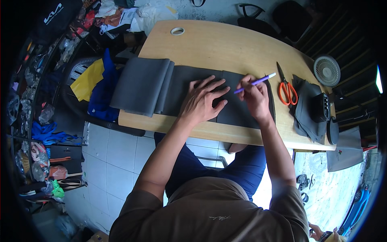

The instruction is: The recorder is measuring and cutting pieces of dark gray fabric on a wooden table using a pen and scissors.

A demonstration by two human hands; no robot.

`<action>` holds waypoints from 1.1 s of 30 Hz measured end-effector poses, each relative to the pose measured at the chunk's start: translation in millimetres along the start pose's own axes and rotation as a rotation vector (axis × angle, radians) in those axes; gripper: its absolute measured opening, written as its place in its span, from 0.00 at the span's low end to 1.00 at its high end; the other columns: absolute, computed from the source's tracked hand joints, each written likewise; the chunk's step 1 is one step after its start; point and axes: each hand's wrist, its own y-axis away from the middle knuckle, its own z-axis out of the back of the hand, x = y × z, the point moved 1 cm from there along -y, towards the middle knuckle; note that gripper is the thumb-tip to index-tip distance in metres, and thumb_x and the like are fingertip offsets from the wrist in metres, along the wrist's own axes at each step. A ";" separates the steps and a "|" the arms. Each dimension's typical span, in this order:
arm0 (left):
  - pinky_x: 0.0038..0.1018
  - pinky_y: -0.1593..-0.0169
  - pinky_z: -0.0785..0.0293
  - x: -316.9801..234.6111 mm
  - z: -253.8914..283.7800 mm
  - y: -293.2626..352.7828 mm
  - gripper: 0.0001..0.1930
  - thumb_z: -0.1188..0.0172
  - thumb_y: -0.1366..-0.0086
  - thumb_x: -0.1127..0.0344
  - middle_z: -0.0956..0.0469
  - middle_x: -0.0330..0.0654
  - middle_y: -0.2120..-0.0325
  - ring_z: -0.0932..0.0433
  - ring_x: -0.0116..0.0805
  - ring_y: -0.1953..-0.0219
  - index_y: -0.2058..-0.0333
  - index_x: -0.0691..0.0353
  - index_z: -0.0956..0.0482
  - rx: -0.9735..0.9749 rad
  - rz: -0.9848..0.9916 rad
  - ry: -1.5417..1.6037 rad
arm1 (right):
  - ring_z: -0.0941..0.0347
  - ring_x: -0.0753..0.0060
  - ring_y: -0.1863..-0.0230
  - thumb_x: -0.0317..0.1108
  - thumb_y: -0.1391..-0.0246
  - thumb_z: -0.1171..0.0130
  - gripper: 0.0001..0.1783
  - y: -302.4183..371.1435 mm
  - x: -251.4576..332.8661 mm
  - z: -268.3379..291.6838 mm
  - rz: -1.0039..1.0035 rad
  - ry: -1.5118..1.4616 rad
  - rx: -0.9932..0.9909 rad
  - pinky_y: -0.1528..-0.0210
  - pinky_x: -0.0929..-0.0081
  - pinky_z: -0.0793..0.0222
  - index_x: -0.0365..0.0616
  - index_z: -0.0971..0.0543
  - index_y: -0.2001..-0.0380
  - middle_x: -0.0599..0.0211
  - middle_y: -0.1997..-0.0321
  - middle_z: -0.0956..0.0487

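A long strip of dark grey fabric [238, 115] lies across the wooden table [201, 36], its left part folded over in layers [139, 86]. My left hand [203, 100] rests flat on the strip with its fingers spread, holding nothing. In my right hand [256, 97] is a purple pen [263, 79] with a white end, held like a writing tool. Its purple end points down to the left over the fabric, near my left fingertips; I cannot tell whether it touches. A faint line or seam crosses the strip between my hands.
To the right lie orange-handled scissors [287, 92], a stack of dark fabric pieces [304, 115] and a black box-like object [319, 107]. A small fan [327, 70] stands beyond. A tape roll [177, 31] sits far left. Blue and yellow cloth [90, 80] hangs beside the table.
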 end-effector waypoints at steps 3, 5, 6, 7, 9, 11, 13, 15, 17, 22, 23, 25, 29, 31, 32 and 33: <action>0.49 0.24 0.38 0.4 -0.8 1.8 0.24 0.29 0.28 0.51 0.21 0.37 0.26 0.29 0.44 0.21 0.35 0.43 0.11 0.000 0.008 0.001 | 0.23 0.82 0.67 0.36 0.24 0.35 0.10 32.0 5.7 -13.8 -0.157 0.136 0.123 0.62 0.78 0.26 0.38 0.17 0.55 0.70 0.63 0.16; 0.49 0.24 0.38 0.0 -0.7 2.5 0.25 0.28 0.29 0.52 0.21 0.37 0.26 0.29 0.43 0.21 0.35 0.43 0.11 0.000 0.008 -0.002 | 0.22 0.82 0.67 0.31 0.26 0.31 0.09 42.5 4.0 -24.0 -0.206 0.189 0.199 0.63 0.80 0.24 0.36 0.18 0.54 0.69 0.62 0.15; 0.50 0.24 0.38 0.1 -1.5 1.6 0.24 0.28 0.29 0.50 0.20 0.37 0.27 0.29 0.43 0.22 0.36 0.44 0.10 -0.019 -0.003 0.001 | 0.20 0.83 0.65 0.33 0.26 0.30 0.10 46.4 -0.9 -25.5 -0.186 0.233 0.199 0.61 0.78 0.23 0.36 0.16 0.54 0.69 0.62 0.14; 0.50 0.25 0.38 0.2 -2.0 1.0 0.23 0.28 0.29 0.49 0.20 0.37 0.28 0.28 0.43 0.22 0.38 0.44 0.09 -0.037 -0.014 0.004 | 0.19 0.83 0.62 0.34 0.26 0.29 0.11 49.5 -4.9 -26.3 -0.166 0.276 0.200 0.59 0.77 0.21 0.36 0.15 0.55 0.69 0.62 0.12; 0.49 0.24 0.39 -0.5 -2.0 2.0 0.24 0.27 0.29 0.51 0.20 0.36 0.27 0.29 0.42 0.22 0.36 0.44 0.10 -0.016 -0.010 0.002 | 0.19 0.83 0.63 0.35 0.26 0.28 0.12 53.7 -9.2 -21.6 -0.160 0.359 0.207 0.60 0.76 0.20 0.35 0.14 0.55 0.68 0.63 0.11; 0.48 0.24 0.39 -1.0 -1.4 2.2 0.25 0.27 0.30 0.53 0.21 0.36 0.26 0.29 0.42 0.21 0.35 0.44 0.11 0.004 -0.002 -0.003 | 0.18 0.82 0.63 0.37 0.27 0.27 0.13 56.3 -11.9 -20.1 -0.155 0.440 0.218 0.61 0.74 0.20 0.34 0.13 0.55 0.67 0.64 0.11; 0.48 0.24 0.39 -1.0 -1.6 1.6 0.24 0.28 0.29 0.53 0.22 0.36 0.26 0.29 0.42 0.21 0.35 0.44 0.11 0.010 -0.001 -0.002 | 0.18 0.82 0.66 0.36 0.29 0.25 0.13 57.6 -12.4 -22.4 -0.105 0.499 0.220 0.64 0.74 0.20 0.34 0.12 0.57 0.65 0.67 0.10; 0.48 0.24 0.39 -1.4 -1.2 1.6 0.24 0.28 0.28 0.53 0.22 0.36 0.26 0.30 0.42 0.21 0.35 0.43 0.11 0.014 0.006 -0.003 | 0.19 0.83 0.66 0.34 0.29 0.25 0.12 58.4 -15.2 -25.4 -0.068 0.475 0.215 0.65 0.76 0.22 0.34 0.12 0.58 0.67 0.67 0.11; 0.48 0.23 0.39 -1.8 -0.1 1.5 0.24 0.28 0.28 0.53 0.22 0.36 0.26 0.30 0.42 0.21 0.35 0.43 0.11 0.019 0.012 -0.002 | 0.20 0.84 0.66 0.32 0.30 0.25 0.11 58.3 -17.7 -25.5 -0.033 0.451 0.209 0.66 0.77 0.24 0.34 0.13 0.59 0.69 0.68 0.13; 0.49 0.23 0.39 -1.9 0.1 0.6 0.24 0.28 0.28 0.53 0.22 0.36 0.25 0.30 0.42 0.21 0.34 0.43 0.11 0.034 0.012 -0.005 | 0.20 0.82 0.70 0.31 0.32 0.24 0.09 55.5 -18.0 -24.3 0.026 0.584 0.229 0.67 0.76 0.23 0.34 0.13 0.61 0.66 0.70 0.12; 0.49 0.23 0.39 -1.8 0.3 0.4 0.24 0.28 0.28 0.53 0.22 0.36 0.25 0.30 0.42 0.21 0.34 0.43 0.11 0.034 0.013 -0.005 | 0.20 0.82 0.70 0.31 0.32 0.24 0.09 55.4 -18.2 -24.3 0.026 0.584 0.229 0.67 0.76 0.23 0.34 0.13 0.61 0.66 0.70 0.12; 0.49 0.23 0.40 -1.6 0.5 0.9 0.24 0.28 0.28 0.53 0.23 0.36 0.25 0.30 0.42 0.20 0.34 0.43 0.11 0.039 0.012 -0.005 | 0.20 0.82 0.71 0.30 0.33 0.25 0.08 55.6 -18.8 -24.5 0.026 0.576 0.227 0.68 0.77 0.23 0.34 0.13 0.61 0.66 0.71 0.13; 0.49 0.23 0.40 -0.3 -1.0 1.9 0.24 0.28 0.27 0.53 0.23 0.36 0.25 0.31 0.42 0.20 0.34 0.43 0.11 0.034 0.011 -0.006 | 0.20 0.82 0.71 0.30 0.33 0.24 0.09 54.7 -18.0 -26.3 0.042 0.524 0.232 0.68 0.76 0.23 0.34 0.13 0.61 0.66 0.72 0.13; 0.50 0.24 0.39 -0.2 -2.6 1.6 0.22 0.28 0.29 0.53 0.20 0.37 0.28 0.28 0.41 0.22 0.38 0.46 0.09 -0.013 -0.002 0.007 | 0.20 0.82 0.71 0.29 0.33 0.24 0.09 54.8 -16.6 -25.4 0.040 0.579 0.241 0.67 0.76 0.23 0.34 0.13 0.61 0.66 0.71 0.13; 0.50 0.24 0.39 0.2 -3.4 1.6 0.22 0.28 0.29 0.53 0.20 0.37 0.28 0.28 0.41 0.22 0.38 0.46 0.09 -0.012 -0.002 0.006 | 0.20 0.82 0.71 0.29 0.33 0.24 0.09 54.9 -16.7 -24.9 0.040 0.578 0.241 0.67 0.76 0.23 0.34 0.13 0.61 0.66 0.71 0.13; 0.50 0.24 0.39 0.2 -3.5 1.2 0.22 0.28 0.29 0.53 0.20 0.37 0.28 0.28 0.41 0.22 0.38 0.46 0.09 -0.015 -0.006 0.007 | 0.20 0.82 0.71 0.29 0.33 0.24 0.09 55.0 -16.3 -24.6 0.029 0.577 0.245 0.67 0.76 0.23 0.34 0.13 0.61 0.65 0.71 0.13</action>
